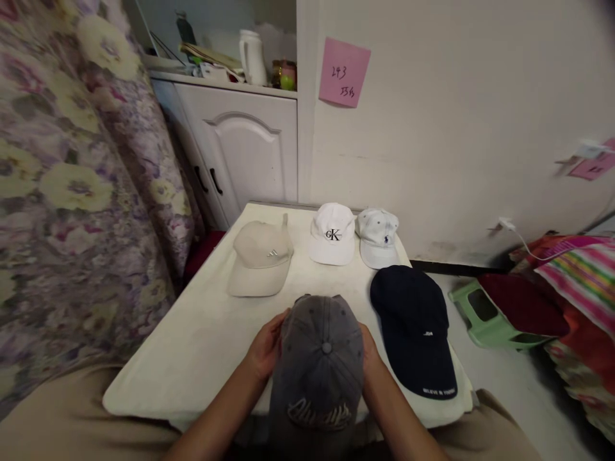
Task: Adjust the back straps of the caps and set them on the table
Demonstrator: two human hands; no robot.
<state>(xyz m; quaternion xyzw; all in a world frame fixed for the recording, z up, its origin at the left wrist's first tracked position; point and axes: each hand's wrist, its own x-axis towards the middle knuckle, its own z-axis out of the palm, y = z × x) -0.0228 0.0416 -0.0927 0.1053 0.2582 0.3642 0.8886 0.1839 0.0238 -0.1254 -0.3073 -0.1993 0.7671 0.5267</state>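
A grey baseball cap (331, 358) with light stitched lettering is held between my two hands at the table's near edge, its brim toward me. My left hand (266, 346) grips its left side and my right hand (369, 349) its right side; the fingers are partly hidden behind the cap. Beyond it lie a beige cap (262, 253) at left, a white cap with black "CK" letters (332, 234), and a pale blue cap (378, 237). Close to my right hand, a navy cap (410, 320) rests with its brim pointing to the near right corner.
The caps lie on a table with a cream cover (192, 346). A floral curtain (81, 179) hangs at left, and a white cabinet (250, 147) stands behind. To the right are a green stool (480, 314) and a striped cloth (586, 269). My knees flank the table.
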